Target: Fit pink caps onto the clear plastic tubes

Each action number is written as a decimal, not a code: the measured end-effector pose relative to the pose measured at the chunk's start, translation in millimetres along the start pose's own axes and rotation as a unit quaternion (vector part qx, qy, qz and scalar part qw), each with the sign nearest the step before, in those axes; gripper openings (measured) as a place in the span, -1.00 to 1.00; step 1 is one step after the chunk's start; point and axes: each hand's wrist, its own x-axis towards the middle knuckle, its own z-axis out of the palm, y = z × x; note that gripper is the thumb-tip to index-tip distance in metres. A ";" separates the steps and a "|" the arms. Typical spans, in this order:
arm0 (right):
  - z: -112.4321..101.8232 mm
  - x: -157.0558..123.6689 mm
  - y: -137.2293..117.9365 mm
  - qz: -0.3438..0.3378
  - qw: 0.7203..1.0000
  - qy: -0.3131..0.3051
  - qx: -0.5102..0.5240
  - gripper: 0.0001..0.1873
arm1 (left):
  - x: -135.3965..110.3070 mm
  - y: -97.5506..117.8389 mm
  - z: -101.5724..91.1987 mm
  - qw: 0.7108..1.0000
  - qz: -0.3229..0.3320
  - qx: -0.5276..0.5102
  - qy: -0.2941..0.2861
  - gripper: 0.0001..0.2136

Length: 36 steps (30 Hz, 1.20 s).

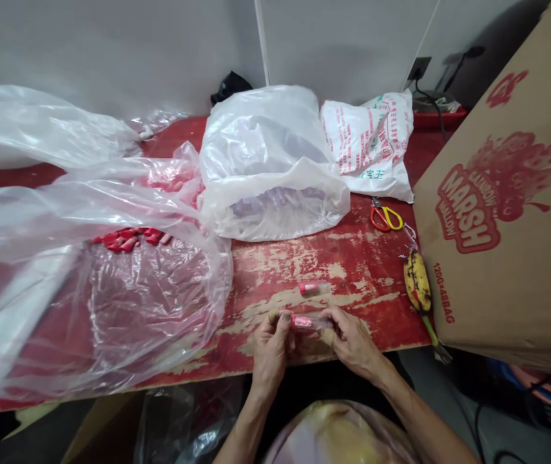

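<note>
At the near edge of the peeling red-painted table (285, 270), the left hand (270, 351) and right hand (352, 341) both grasp a slim clear pink-banded tube (304, 321), its long axis running crosswise between them. A second pink-banded clear tube (311, 288) lies just beyond, roughly parallel.

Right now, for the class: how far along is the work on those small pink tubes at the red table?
Done: one small pink tube lies apart on the red tabletop. In hand: the left hand and right hand hold a second tube between them. Still left: red pieces beside the clear plastic sheet, their number hidden.
</note>
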 end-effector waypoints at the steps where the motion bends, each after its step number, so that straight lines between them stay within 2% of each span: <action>1: 0.5 0.3 1.5 0.013 1.000 0.011 -0.005 -0.77 | 1.3 -1.5 0.8 1.000 -0.004 -0.005 -0.008 -0.73; 4: 2.2 0.4 5.3 0.053 0.998 0.036 -0.010 -0.61 | 2.5 -5.0 2.6 1.000 -0.013 -0.013 -0.008 -0.74; 8: -0.9 -0.6 6.7 0.028 0.999 -0.007 0.026 -0.77 | 1.7 -6.1 1.7 1.000 -0.018 0.001 0.003 -0.75; 11: -1.5 1.4 8.7 0.019 0.999 -0.020 0.024 -0.79 | 0.6 -7.3 0.4 1.000 -0.015 0.011 0.011 -0.75; 17: 8.0 11.6 14.3 0.059 0.998 -0.015 -0.023 -0.65 | -1.1 -7.6 0.0 0.998 -0.007 0.044 0.045 -0.73; 22: 5.8 15.2 14.8 0.073 0.997 0.002 0.015 -0.61 | 0.5 -0.3 -0.8 0.997 -0.028 0.069 0.003 -0.69; 26: 3.6 11.9 16.4 0.043 0.998 0.006 0.053 -0.65 | 1.5 -2.4 -3.5 0.998 -0.029 0.060 -0.001 -0.72; 31: 2.6 6.8 22.3 -0.031 0.998 0.009 0.062 -0.85 | 4.9 -8.2 -3.7 0.998 -0.058 -0.002 0.013 -0.74; 36: -2.3 8.7 25.0 -0.106 0.994 0.002 0.042 -0.78 | 9.8 -5.5 -1.2 0.996 -0.081 -0.017 -0.012 -0.74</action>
